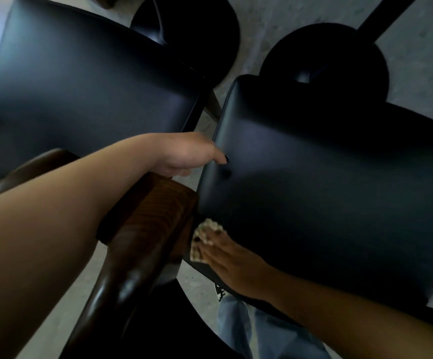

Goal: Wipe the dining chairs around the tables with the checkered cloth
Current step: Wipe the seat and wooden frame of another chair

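Head view, right hand (232,263) pressing cloth (205,239)

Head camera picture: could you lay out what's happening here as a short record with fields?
Cloth: pale checkered cloth, bunched at the near left corner of the right seat
Right hand: fingers flat, pressing the cloth on the seat
Left hand: grips the seat's left edge
Seat being wiped: right dark padded leather chair seat
Neighbour: second dark padded seat at left
Between them: brown wooden chair post

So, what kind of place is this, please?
Probably a restaurant or café dining area. Two matching dark padded chair seats stand side by side, round black pedestal table bases sit on the pale floor, and the right hand presses a cloth on one seat.
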